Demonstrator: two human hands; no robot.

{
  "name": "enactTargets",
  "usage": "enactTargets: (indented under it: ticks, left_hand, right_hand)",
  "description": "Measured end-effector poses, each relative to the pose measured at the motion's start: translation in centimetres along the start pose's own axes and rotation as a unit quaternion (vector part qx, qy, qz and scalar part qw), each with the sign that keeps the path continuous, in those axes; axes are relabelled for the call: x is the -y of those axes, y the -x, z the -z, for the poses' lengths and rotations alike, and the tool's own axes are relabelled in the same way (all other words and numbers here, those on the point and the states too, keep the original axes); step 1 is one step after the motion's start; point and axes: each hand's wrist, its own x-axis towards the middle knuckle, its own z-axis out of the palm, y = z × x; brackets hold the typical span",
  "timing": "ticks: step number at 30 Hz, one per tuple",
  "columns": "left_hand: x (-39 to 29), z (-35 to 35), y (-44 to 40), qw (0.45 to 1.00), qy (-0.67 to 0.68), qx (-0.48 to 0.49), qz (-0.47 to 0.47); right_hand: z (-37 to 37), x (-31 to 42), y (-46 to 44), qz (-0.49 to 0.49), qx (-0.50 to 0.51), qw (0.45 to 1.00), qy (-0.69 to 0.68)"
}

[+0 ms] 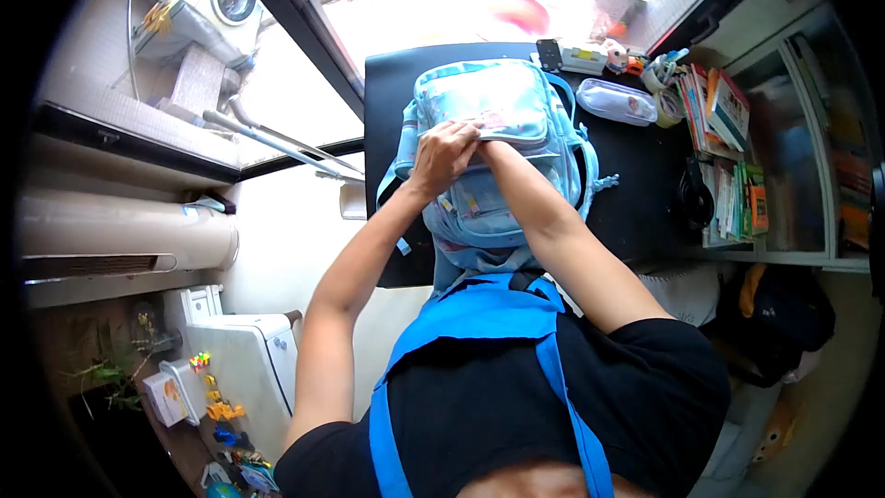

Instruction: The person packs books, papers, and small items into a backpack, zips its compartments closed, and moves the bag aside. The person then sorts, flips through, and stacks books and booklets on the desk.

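A light blue backpack [502,92] lies on the black desk [636,157] in front of me, with straps hanging out at its sides. Curled fingers of my left hand [444,159] pinch the edge of its upper pocket. Beside it, my right hand [490,148] reaches in under that edge; past the wrist it is hidden in the pocket, so its fingers do not show. Just below both hands is the lower front part of the bag, with small colourful prints or tags.
On the desk's right stand a clear pencil case [616,101], a pen holder [666,74] and upright books [714,111]. Black headphones [696,194] rest near the right edge. A glass-door cabinet [793,148] borders the desk. Leftward are metal poles [277,143] and a white cabinet [241,360].
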Motion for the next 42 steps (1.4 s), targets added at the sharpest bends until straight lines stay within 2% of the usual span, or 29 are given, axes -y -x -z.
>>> enactTargets:
  ticks: [2,3,4,6,9,11,12,13,15,18,20,21,22,24,25,26,28,30,32,34,36,37,38,39,40,42]
  left_hand:
    - [0.5,0.6,1.3,0.994,0.087,-0.052,0.051]
    - [0.4,1.7,1.7,0.981,0.114,-0.090,0.127]
    - [1.4,2.2,2.5,0.948,0.163,-0.118,0.247]
    - [4.3,2.5,4.1,0.906,0.130,-0.135,0.379]
    - [7.8,0.9,5.0,0.975,-0.026,-0.029,0.217]
    - [6.5,-0.1,4.0,0.967,-0.077,0.025,0.242]
    - [6.4,-0.7,3.8,0.962,-0.114,0.053,0.244]
    - [6.8,-1.3,3.9,0.961,-0.119,0.047,0.244]
    - [6.8,-1.5,3.8,0.968,-0.125,0.023,0.216]
    - [6.8,0.1,4.4,0.976,-0.150,0.061,0.145]
    - [6.7,1.0,5.1,0.980,-0.147,0.070,0.117]
    - [6.3,1.0,5.6,0.982,-0.124,0.065,0.129]
    - [6.0,1.1,5.8,0.983,-0.102,0.059,0.142]
    - [5.4,0.5,5.8,0.983,-0.067,0.034,0.168]
    - [5.0,0.3,5.9,0.980,-0.030,0.009,0.196]
    - [4.9,0.2,5.9,0.980,-0.029,0.008,0.197]
    - [5.0,0.3,5.5,0.983,-0.029,0.023,0.178]
    - [4.3,0.7,6.1,0.985,-0.019,0.037,0.169]
    - [2.1,0.4,7.2,0.984,-0.029,0.100,0.146]
    - [0.1,-0.6,7.4,0.982,-0.025,0.094,0.161]
    - [-0.5,-1.2,7.5,0.971,0.030,0.070,0.228]
    - [-0.4,-1.3,7.8,0.971,0.030,0.068,0.228]
    - [-0.1,-1.2,8.0,0.947,0.110,0.052,0.297]
    - [0.2,-1.1,8.5,0.912,0.187,0.037,0.363]
    - [0.5,-1.1,8.9,0.888,0.222,0.005,0.403]
    - [0.1,-1.5,9.6,0.872,0.218,-0.034,0.437]
  right_hand:
    - [0.4,-0.6,-0.4,-0.014,0.018,0.996,-0.092]
    - [0.9,-0.8,-0.2,-0.021,0.028,0.988,-0.153]
    - [1.5,-1.1,-0.2,-0.024,0.036,0.975,-0.217]
    - [3.4,-1.4,1.3,-0.017,0.048,0.955,-0.294]
    - [7.2,-0.8,4.9,-0.015,0.069,0.959,-0.275]
    - [9.7,0.3,6.6,-0.027,0.076,0.978,-0.192]
    - [10.5,0.5,7.5,-0.041,0.081,0.990,-0.108]
    - [9.8,-0.3,8.5,-0.001,0.067,0.991,-0.114]
    - [9.9,-0.3,9.6,0.018,0.061,0.992,-0.105]
    - [10.0,0.7,10.7,0.036,0.068,0.994,-0.072]
    - [9.7,1.0,11.1,0.100,0.081,0.992,-0.018]
    - [10.1,1.5,10.8,0.141,0.014,0.990,0.000]
    - [9.8,2.0,10.7,0.139,0.012,0.990,0.000]
    - [8.9,3.2,10.3,-0.070,0.032,0.979,-0.187]
    - [8.7,3.6,9.2,-0.214,0.071,0.938,-0.265]
    - [8.5,3.8,7.8,-0.352,0.107,0.868,-0.334]
    - [7.1,3.7,6.9,-0.423,0.058,0.797,-0.427]
    - [7.5,3.5,6.8,-0.414,0.072,0.798,-0.433]
    - [9.1,4.5,6.8,-0.445,0.109,0.808,-0.370]
    - [7.0,3.1,7.4,-0.441,0.104,0.804,-0.387]
    - [6.0,1.2,7.7,-0.417,0.172,0.792,-0.412]
    - [7.1,1.3,7.8,-0.413,0.176,0.787,-0.424]
    - [8.4,1.4,8.0,-0.411,0.176,0.789,-0.422]
    - [9.7,1.3,8.5,-0.276,0.138,0.889,-0.338]
    - [11.2,2.0,8.8,-0.131,0.095,0.957,-0.241]
    - [13.2,3.7,9.5,-0.133,0.107,0.964,-0.206]
